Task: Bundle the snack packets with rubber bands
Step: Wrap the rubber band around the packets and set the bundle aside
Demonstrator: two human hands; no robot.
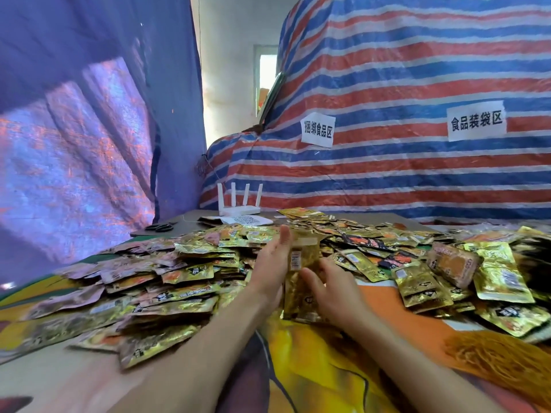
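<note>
A stack of gold snack packets (301, 263) stands on edge in the middle of the table, between my two hands. My left hand (272, 260) lies flat against its left side, fingers straight and pointing away from me. My right hand (331, 286) presses on its right side, thumb at the near face; its fingers are partly hidden behind the stack. Loose gold packets (185, 272) lie in heaps all around. A pile of orange rubber bands (501, 359) lies at the near right.
A white router (238, 208) with several antennas stands at the table's far edge, next to black scissors (161, 227) and a white sheet (247, 220). A striped tarp (417, 174) with two paper labels rises behind. A blue tarp (89, 129) hangs on the left.
</note>
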